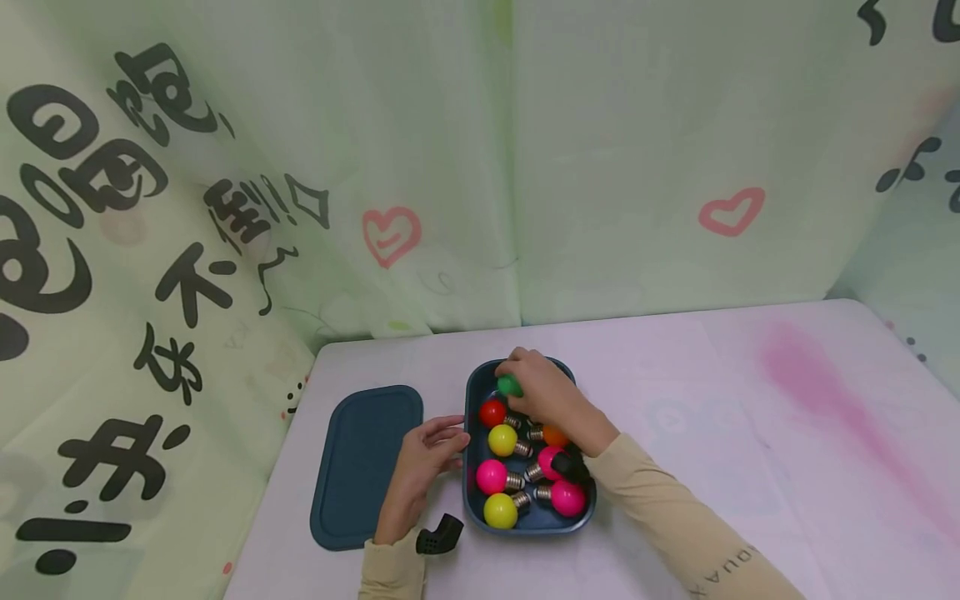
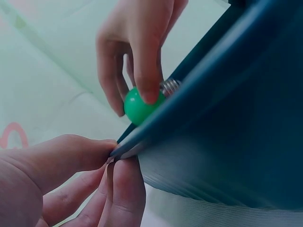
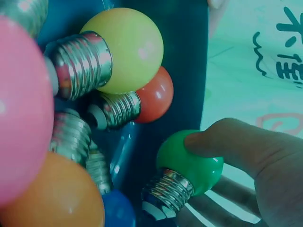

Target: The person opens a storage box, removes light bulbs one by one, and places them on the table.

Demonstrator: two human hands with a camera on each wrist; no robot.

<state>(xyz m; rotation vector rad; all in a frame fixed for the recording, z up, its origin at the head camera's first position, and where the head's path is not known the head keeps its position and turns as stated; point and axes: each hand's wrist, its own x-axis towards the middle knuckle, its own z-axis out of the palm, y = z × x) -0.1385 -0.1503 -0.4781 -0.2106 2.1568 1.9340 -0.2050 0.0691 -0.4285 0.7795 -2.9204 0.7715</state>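
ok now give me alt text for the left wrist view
A person's right-hand grip holds a green globe light bulb, partly hidden behind the rim of a dark blue box. In the foreground, the left-hand grip pinches that rim.

One green bulb here, one red bulb, one orange bulb, and there's one blue bulb showing in the right wrist view! Two yellow bulbs now, and it's three pink bulbs leading the field, so nine bulbs in sight! Over to the rest: one tray, one flat dark-blue panel, one table; two hands, that's one left hand and one right hand, two sleeves, two black wrist devices, and two outlined hearts in the head view
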